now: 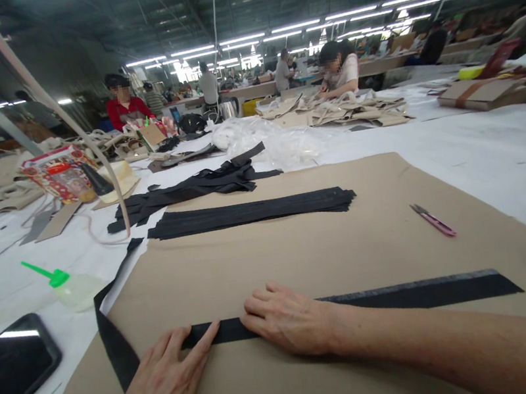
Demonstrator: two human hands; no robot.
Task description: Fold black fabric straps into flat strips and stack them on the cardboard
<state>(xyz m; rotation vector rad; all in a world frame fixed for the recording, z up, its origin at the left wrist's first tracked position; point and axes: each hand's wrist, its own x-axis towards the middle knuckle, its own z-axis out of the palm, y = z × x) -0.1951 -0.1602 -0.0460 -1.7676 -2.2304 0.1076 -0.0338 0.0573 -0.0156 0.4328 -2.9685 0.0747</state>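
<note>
A long black fabric strip [433, 294] lies across a brown sheet [278, 261] in front of me, with a greyish band along part of its far edge. My left hand [158, 387] lies on the strip's left part, index finger stretched out along it. Just to the right, my right hand [282, 320] presses on the same strip with its fingers bent and close together; its forearm covers some of the strip. Another length of black strip [110, 334] curves past the sheet's left edge and passes behind my left hand, where I cannot see whether it joins the first.
Beyond lie a neat stack of black strips [250, 213] and a loose heap of them [192, 188]. Pink thread snips [433, 220] rest on the sheet's right side. At left are a phone [16, 366] and a green-tipped bottle [75, 290]. A hose [109, 168] hangs down.
</note>
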